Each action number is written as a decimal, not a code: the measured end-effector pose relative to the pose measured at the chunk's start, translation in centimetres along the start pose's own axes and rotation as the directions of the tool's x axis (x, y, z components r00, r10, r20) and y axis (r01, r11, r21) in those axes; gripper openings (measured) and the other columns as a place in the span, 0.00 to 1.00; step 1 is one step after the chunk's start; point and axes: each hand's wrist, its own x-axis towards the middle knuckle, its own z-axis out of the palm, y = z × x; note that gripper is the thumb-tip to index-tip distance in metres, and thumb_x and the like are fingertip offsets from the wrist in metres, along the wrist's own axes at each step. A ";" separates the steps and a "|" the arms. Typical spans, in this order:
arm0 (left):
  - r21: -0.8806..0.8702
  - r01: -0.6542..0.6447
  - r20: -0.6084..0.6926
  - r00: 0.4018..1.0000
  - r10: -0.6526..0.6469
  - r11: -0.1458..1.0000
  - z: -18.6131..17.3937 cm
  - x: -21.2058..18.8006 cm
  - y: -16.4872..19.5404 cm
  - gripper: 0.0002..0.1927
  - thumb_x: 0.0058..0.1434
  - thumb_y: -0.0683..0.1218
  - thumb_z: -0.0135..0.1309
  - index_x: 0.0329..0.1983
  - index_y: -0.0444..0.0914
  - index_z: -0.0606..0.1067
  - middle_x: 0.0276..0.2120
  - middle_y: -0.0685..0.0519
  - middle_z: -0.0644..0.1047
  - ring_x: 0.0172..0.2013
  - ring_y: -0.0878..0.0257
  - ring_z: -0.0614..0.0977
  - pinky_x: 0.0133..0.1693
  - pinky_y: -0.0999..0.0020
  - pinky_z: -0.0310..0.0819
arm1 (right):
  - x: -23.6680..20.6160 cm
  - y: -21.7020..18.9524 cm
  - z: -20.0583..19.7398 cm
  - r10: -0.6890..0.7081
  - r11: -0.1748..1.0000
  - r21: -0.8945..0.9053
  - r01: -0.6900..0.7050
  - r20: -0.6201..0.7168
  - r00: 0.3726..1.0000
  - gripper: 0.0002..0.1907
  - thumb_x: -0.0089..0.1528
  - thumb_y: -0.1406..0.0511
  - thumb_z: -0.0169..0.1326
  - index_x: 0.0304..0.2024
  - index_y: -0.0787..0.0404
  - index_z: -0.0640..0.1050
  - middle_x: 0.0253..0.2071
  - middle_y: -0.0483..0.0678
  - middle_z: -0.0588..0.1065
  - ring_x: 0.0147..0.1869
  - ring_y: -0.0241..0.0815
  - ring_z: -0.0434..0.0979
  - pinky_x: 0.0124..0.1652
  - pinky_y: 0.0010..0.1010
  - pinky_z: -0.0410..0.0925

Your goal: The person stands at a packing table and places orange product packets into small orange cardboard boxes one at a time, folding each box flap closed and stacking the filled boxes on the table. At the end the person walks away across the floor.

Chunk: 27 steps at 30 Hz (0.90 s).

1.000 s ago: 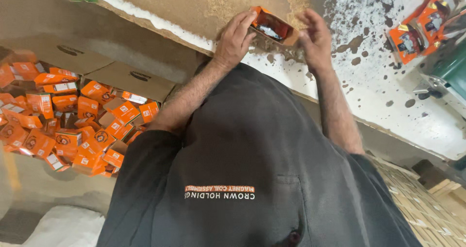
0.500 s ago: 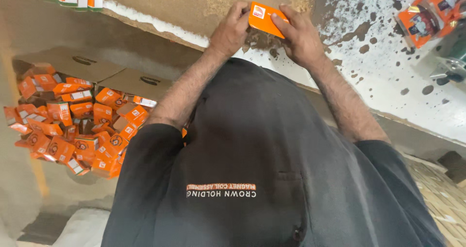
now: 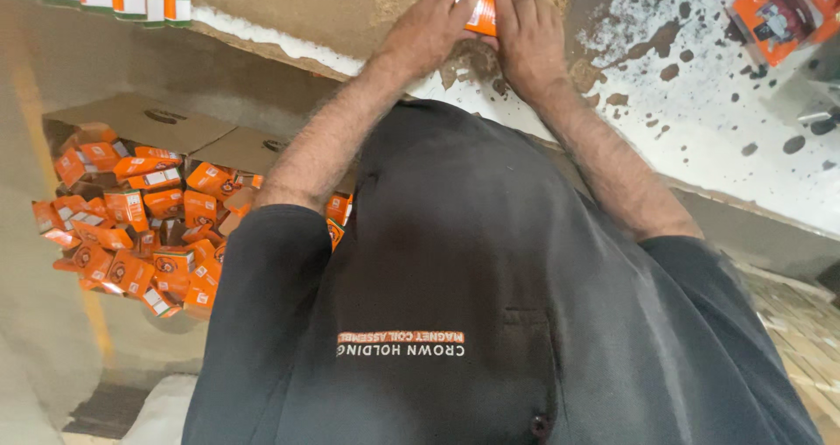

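Fingers of both hands are wrapped round one small orange box (image 3: 480, 14), which sits pressed between them at the top of my view, above the worktop and just past the dark shirt (image 3: 490, 261). Going left to right from that box: far to its left and below, an open carton (image 3: 131, 121) holds a heap of like orange boxes (image 3: 140, 226), tumbled at all angles. Closer, my left hand (image 3: 429, 29) covers the box's left end, fingers curled over its top edge and grasping it. On the box's other side my right hand (image 3: 525, 34) clasps the right end the same way, fingers bent down over it. Well to the right of the box, a worktop (image 3: 700, 121) shows white with dark splashes, and on it near the corner lies an orange blister pack (image 3: 774, 12) with a dark part inside. I judge the box to be light thin card, stiff at the folds but easy to crush in the middle, so the ends and edges, where the hands already sit, are the place to hold it; its printed skin may be a little slick. Much is hidden from me: only a sliver of the box shows between the hands, I cannot tell whether its flaps are open or shut or what is inside, and the shirt blocks everything beneath the forearms.
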 end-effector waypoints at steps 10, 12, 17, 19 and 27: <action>-0.078 0.033 -0.171 0.984 -0.046 0.996 -0.1 -1.6 -0.2 0.24 0.68 0.49 0.61 0.62 0.38 0.67 0.64 0.42 0.69 0.62 0.46 0.73 0.58 0.55 0.76 | 0.7 -0.2 -2.3 -0.058 0.995 0.083 0.054 0.045 0.997 0.37 0.68 0.59 0.62 0.74 0.67 0.65 0.61 0.57 0.71 0.60 0.59 0.71 0.55 0.47 0.69; -0.128 0.022 -0.226 0.973 -0.051 0.992 0.1 -2.3 0.6 0.19 0.70 0.47 0.60 0.58 0.38 0.68 0.63 0.42 0.69 0.61 0.47 0.74 0.57 0.57 0.77 | 0.5 -0.3 -2.5 -0.079 0.996 0.056 0.077 0.052 0.995 0.37 0.68 0.59 0.62 0.74 0.67 0.65 0.60 0.57 0.71 0.59 0.59 0.71 0.54 0.47 0.69; -0.134 -0.020 -0.287 0.958 -0.020 0.991 0.0 -3.0 1.2 0.17 0.66 0.38 0.54 0.58 0.39 0.70 0.53 0.45 0.71 0.55 0.48 0.78 0.52 0.60 0.80 | 0.1 0.7 -2.6 -0.024 0.995 0.096 0.009 0.151 0.988 0.36 0.70 0.60 0.61 0.75 0.66 0.63 0.62 0.58 0.70 0.59 0.61 0.71 0.52 0.48 0.69; -0.177 0.027 -0.293 0.953 -0.079 0.984 0.2 -2.5 1.6 0.13 0.70 0.40 0.56 0.56 0.38 0.70 0.50 0.47 0.71 0.53 0.49 0.78 0.50 0.59 0.80 | 0.0 1.0 -2.6 -0.010 0.993 0.115 -0.011 0.179 0.984 0.36 0.72 0.59 0.61 0.77 0.65 0.63 0.63 0.57 0.70 0.59 0.59 0.72 0.53 0.48 0.69; -0.083 -0.005 -0.243 0.970 -0.016 0.997 1.2 -3.9 1.8 0.17 0.67 0.38 0.54 0.58 0.35 0.69 0.54 0.44 0.71 0.55 0.47 0.76 0.53 0.58 0.79 | -1.3 -0.8 -2.1 -0.040 0.999 -0.016 0.041 0.081 0.996 0.46 0.65 0.54 0.65 0.73 0.73 0.58 0.59 0.62 0.67 0.61 0.63 0.68 0.55 0.51 0.65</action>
